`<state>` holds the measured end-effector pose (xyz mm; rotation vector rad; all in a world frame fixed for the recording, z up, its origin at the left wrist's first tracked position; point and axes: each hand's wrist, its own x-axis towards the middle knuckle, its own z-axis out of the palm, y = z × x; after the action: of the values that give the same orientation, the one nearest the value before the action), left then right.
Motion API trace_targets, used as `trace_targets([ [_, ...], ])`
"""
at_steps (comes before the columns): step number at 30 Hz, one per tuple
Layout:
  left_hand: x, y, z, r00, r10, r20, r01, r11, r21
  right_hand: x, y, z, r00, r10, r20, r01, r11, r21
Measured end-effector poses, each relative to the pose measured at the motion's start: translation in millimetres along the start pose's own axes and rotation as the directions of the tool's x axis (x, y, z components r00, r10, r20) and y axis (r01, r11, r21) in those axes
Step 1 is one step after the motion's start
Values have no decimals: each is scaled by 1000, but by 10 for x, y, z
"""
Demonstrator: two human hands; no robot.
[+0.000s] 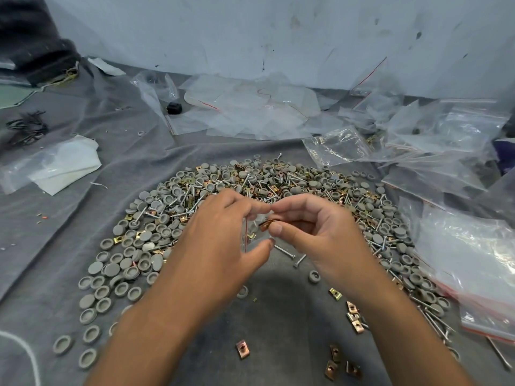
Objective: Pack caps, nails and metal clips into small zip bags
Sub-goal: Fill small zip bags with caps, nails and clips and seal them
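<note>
left hand [220,240] grips zip bag [252,232] | right hand [315,235] pinches clip [267,223] (heap [250,185] behind)

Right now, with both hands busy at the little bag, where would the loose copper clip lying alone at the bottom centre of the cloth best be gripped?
Probably across its two long edges, coming straight down from above. The copper clip lies flat and apart from its neighbours on the grey cloth, so fingertips can likely close on both sides unobstructed. The soft cloth should let them dig slightly under its thin edges.

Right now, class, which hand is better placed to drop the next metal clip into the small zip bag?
Right hand: it already pinches a coppery metal clip at the small clear zip bag, which the left hand holds.
</note>
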<state>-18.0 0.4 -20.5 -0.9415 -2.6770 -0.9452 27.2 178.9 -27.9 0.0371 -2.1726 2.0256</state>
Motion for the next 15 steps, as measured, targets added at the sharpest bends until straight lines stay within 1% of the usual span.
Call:
trace_targets([
  [4, 7, 20, -19, 1000, 9, -26, -9, 1000, -7, -26, -24, 34, 999, -38, 1, 38, 997, -69],
  [8, 6, 18, -34, 999, -2, -38, 2, 1000, -7, -25, -34, 7, 999, -31, -19, 29, 993, -111],
  [12, 10, 32, -49, 1000, 6, -20, -6, 1000, 6, -15, -60, -26, 1000, -5, 2, 5, 997, -73],
  [15, 13, 45, -58, 1000, 15, -13, -15, 1000, 17, -14, -92, -76, 1000, 8, -27, -9, 999, -30],
])
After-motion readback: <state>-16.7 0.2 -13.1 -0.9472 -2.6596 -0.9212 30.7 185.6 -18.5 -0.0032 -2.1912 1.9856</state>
